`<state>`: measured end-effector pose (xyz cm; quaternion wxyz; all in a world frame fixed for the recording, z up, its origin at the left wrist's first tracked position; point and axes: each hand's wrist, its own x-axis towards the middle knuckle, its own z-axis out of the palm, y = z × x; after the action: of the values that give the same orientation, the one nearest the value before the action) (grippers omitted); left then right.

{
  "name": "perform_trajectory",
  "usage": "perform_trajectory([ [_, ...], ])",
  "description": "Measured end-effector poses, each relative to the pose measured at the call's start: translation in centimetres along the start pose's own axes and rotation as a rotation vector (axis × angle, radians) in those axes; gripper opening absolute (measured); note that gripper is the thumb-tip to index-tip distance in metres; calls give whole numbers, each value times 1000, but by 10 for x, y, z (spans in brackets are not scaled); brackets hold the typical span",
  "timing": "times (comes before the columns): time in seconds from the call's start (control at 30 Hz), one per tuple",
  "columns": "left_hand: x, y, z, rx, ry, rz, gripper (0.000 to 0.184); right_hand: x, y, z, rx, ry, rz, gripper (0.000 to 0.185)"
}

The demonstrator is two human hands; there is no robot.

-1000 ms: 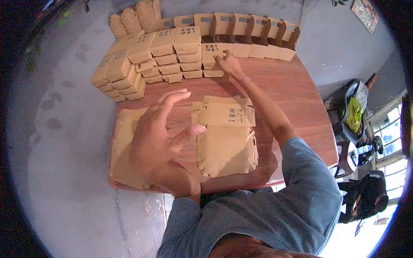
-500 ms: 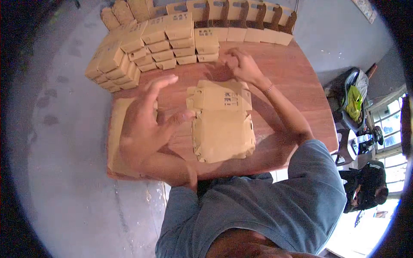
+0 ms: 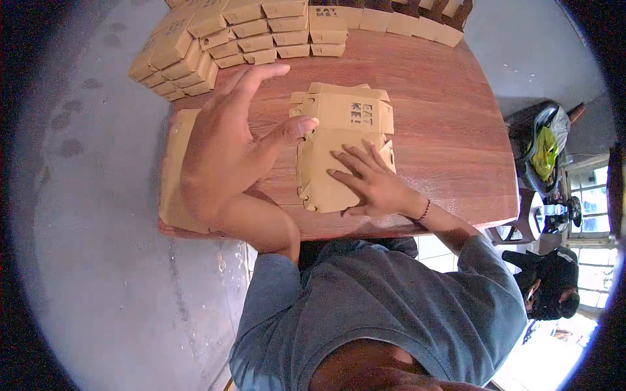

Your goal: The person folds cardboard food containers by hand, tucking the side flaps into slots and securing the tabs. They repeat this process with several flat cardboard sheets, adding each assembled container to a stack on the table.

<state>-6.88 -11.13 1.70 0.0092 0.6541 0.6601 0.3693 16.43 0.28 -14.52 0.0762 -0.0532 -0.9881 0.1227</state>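
A flat brown cardboard box blank (image 3: 323, 153), printed "EAT ME!" on its upper panel, lies in the middle of the table. My right hand (image 3: 372, 182) rests on its lower panel, palm down with the fingers spread. To the left, my left hand (image 3: 228, 143) is raised over the table, thumb and fingers wide apart and nothing between them. Its thumb tip overlaps the blank's left edge in view; whether they touch I cannot tell. Partly hidden behind that hand, more flat cardboard (image 3: 175, 176) lies along the table's left edge.
Folded cardboard boxes (image 3: 254, 29) stand in stacks at the back left of the wooden table (image 3: 450, 130). A row of open cartons (image 3: 407, 23) lines the back edge. Off to the right are a stool (image 3: 525, 218), bags (image 3: 548, 146) and a person in dark clothes (image 3: 548, 283).
My right hand has come down from beyond the blank onto its lower panel. My left hand stays raised at the left. The view has tilted, so the table sits higher.
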Motion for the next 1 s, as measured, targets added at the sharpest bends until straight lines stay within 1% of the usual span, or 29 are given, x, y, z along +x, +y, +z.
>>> perform_trajectory([
  [0.13, -3, 4, -2, -32, -33, -77, 60, -4, 7, 7, 17, -26, -30, 84],
  [0.23, -2, -2, 1, -74, -14, -48, 60, -2, 8, 5, 64, -23, -17, 84],
  [0.33, -3, 0, -2, -66, -11, -48, 60, -1, 12, 4, 93, -46, -4, 87],
  [0.43, -2, 2, -3, -19, -16, -50, 59, -2, 21, 7, 127, -30, -51, 88],
  [0.5, -1, 3, -4, -38, -22, -47, 59, -3, 25, 7, 163, -15, -84, 86],
  [0.63, 0, 7, -2, -52, -28, -68, 58, -3, 25, -4, 115, -57, -110, 84],
  [0.73, -1, 8, -2, -81, -46, -85, 58, 0, 29, -11, 136, -94, -140, 79],
  [0.8, -3, 8, -1, -69, -30, -65, 59, 0, 32, -17, 191, -75, -172, 66],
  [0.83, -4, 9, -1, -60, -17, -44, 59, -2, 30, -23, 188, -72, -175, 66],
  [0.9, -5, 11, -4, -44, -29, -60, 59, -5, 23, -44, 106, -8, -118, 49],
  [0.93, -3, 11, -6, -32, -47, -81, 59, -5, 25, -53, 104, -5, -118, 49],
  [1.0, -1, 10, -5, -45, -22, -57, 60, -10, 31, -70, -67, 105, -28, 39],
])
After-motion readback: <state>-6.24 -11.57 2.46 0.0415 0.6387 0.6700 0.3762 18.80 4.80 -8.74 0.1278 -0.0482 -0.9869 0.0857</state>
